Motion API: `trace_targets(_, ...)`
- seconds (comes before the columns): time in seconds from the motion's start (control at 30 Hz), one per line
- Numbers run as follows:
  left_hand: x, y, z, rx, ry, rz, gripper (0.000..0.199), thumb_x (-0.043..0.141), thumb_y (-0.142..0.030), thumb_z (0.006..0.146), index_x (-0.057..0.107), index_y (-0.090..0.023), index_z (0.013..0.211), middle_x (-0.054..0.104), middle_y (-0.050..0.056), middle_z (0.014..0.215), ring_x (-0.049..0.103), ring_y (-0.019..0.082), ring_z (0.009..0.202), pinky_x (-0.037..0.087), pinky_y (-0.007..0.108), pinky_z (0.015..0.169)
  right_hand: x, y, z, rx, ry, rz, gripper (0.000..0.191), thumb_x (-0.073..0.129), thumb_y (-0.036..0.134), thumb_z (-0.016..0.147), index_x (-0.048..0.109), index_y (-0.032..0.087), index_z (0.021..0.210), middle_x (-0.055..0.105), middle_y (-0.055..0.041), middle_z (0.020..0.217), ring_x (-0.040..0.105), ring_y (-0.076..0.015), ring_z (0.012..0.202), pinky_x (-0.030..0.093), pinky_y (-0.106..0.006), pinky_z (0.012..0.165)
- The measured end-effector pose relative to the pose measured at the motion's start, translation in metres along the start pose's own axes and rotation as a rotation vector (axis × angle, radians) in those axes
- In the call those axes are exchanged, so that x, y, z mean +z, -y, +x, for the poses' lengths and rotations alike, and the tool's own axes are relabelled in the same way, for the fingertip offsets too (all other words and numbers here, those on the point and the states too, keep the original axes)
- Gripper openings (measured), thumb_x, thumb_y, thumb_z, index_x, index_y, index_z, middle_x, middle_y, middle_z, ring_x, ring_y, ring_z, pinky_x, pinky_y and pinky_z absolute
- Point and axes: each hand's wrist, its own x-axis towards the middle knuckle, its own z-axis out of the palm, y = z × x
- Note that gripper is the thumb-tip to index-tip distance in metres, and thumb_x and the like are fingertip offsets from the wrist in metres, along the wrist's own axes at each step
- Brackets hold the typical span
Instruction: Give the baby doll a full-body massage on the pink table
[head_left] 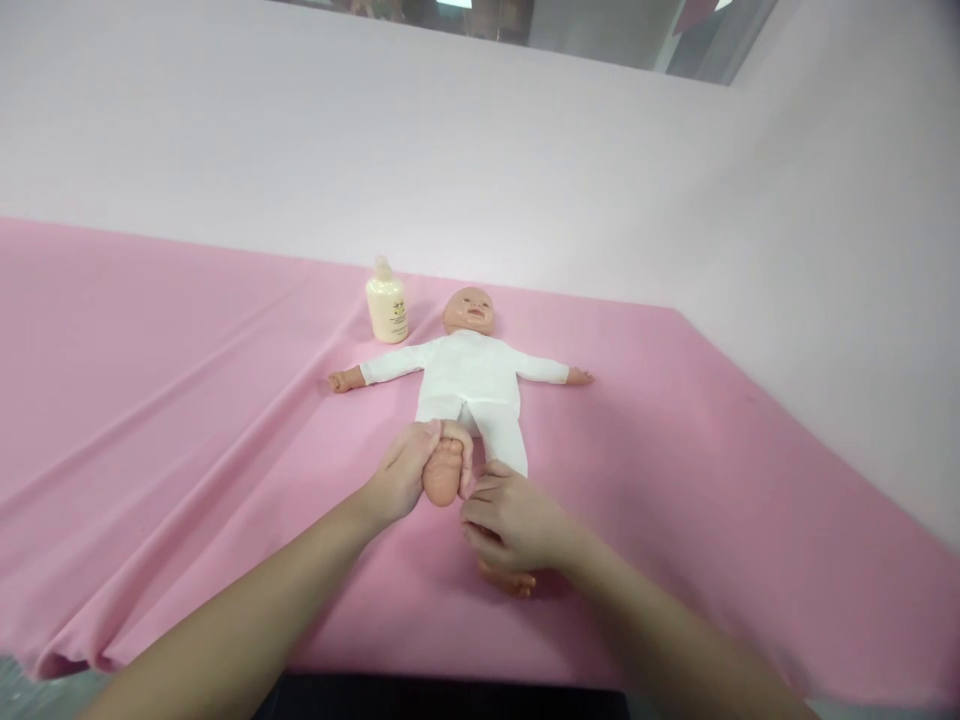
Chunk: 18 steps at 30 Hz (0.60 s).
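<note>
A baby doll [471, 365] in a white long-sleeved top and white trousers lies on its back on a pink cloth [652, 430], arms stretched out sideways. My left hand [412, 463] is wrapped round one of its feet [442, 473], with the bare sole turned toward me. Close beside that foot, my right hand [512, 514] lies over the doll's other lower leg, its fingers curled and pressed together. Whatever they may pinch is hidden. The other foot [508, 580] shows beneath my right hand, toes pointing right.
A cream pump bottle [388, 308] stands upright beside the doll's head. Behind the cloth-covered table rises a white wall [465, 160] with a window [592, 35] at the top. Folds run through the cloth at the left, and its front edge hangs near me.
</note>
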Motion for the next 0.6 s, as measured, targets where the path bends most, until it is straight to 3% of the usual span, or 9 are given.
trace_targets(0.33,0.000,-0.001,-0.001,0.005,0.044,0.106,0.053,0.032,-0.052,0.099,0.059,-0.013,0.075,0.064,0.006,0.059,0.058,0.015,0.053,0.048,0.027,0.058,-0.013,-0.002,-0.006,0.070,-0.294,0.223,0.021,0.042,0.017,0.085,0.037,0.022,0.065,0.045,0.0011,0.058,0.042,-0.0145,0.062,0.038,-0.030,0.065)
trace_targets(0.6,0.004,-0.004,0.003,0.141,0.349,0.546,0.049,0.028,-0.034,0.100,0.055,-0.017,0.063,0.064,0.006,0.058,0.058,0.015,0.059,0.048,0.028,0.068,-0.018,-0.004,-0.012,0.173,-0.472,0.452,0.033,0.034,0.030,0.098,0.044,0.022,0.067,0.049,-0.0009,0.060,0.048,-0.0149,0.061,0.043,-0.032,0.064)
